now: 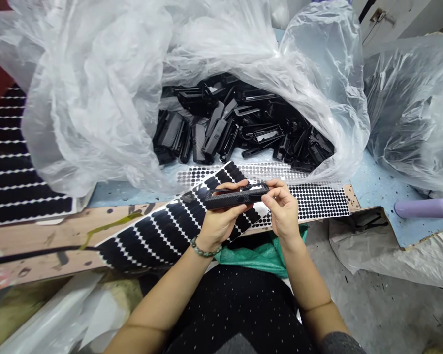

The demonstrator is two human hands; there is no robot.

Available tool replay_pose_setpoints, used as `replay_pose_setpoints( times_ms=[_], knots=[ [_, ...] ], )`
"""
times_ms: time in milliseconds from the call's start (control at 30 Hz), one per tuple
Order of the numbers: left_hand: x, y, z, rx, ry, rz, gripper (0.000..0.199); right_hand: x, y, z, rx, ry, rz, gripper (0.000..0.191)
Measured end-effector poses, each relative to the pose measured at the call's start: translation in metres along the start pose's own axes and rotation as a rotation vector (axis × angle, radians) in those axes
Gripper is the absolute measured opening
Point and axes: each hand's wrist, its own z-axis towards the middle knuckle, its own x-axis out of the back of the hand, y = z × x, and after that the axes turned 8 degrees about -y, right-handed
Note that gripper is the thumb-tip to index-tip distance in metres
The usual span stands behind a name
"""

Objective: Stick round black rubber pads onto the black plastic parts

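My left hand (221, 221) grips a long black plastic part (231, 198) with a woven-looking outer face and an open slot along it. At the part's right end, my right hand (282, 206) has thumb and fingers pinched on its edge; whether something small is also between the fingertips I cannot tell. Beneath my hands lies a sheet of black stickers (151, 236) in rows, slanting over the table edge. Partly under it is a sheet of small black dots (323, 201). Beyond them, many similar black parts (214, 128) lie heaped in the mouth of a clear plastic bag (107, 88).
More black sticker sheets (11, 172) lie at the left. A purple bottle (424, 208) rests on the blue table surface (376, 182) at the right, near another plastic bag (413, 98). Green cloth (258, 255) hangs below the table edge. A black cable (40, 253) runs along the left.
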Motion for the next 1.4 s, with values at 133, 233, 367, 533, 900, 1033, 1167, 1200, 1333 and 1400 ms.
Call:
replay_pose_setpoints(
  times_ms=[133,233,367,533,900,1033,1167,1200,1333,1400],
  knots=[
    [-0.002,0.001,0.0,-0.012,0.009,-0.001,0.043,0.0,-0.002,0.0,0.025,0.028,0.019,0.023],
    [-0.004,0.0,-0.001,-0.014,0.02,0.008,0.043,-0.001,-0.003,-0.002,0.051,0.051,-0.066,0.021],
    [-0.003,-0.002,-0.003,-0.023,0.018,0.024,0.041,-0.005,-0.001,-0.009,0.148,0.186,-0.238,0.015],
    [0.0,-0.01,-0.003,-0.019,0.033,0.015,0.04,-0.007,0.009,-0.011,0.064,0.135,-0.042,0.06],
    [0.043,0.019,0.051,-0.145,-0.012,0.438,0.041,0.042,0.023,-0.023,-0.14,-0.202,-0.034,0.033],
    [0.055,0.02,0.107,-0.266,0.203,0.955,0.03,0.062,0.031,-0.034,-0.127,-0.428,-0.379,0.028],
    [0.053,0.009,0.142,-0.234,0.156,1.286,0.03,0.061,0.05,-0.018,-0.066,-0.197,-0.561,0.021],
    [0.053,0.007,0.147,-0.223,0.156,1.331,0.029,0.059,0.056,-0.011,-0.06,-0.152,-0.606,0.018],
    [0.056,0.008,0.157,-0.186,0.188,1.363,0.027,0.042,0.072,0.019,-0.106,-0.117,-0.76,0.013],
    [0.06,0.016,0.155,-0.208,0.218,1.302,0.026,0.031,0.076,0.031,-0.127,-0.133,-0.781,0.01]
  ],
)
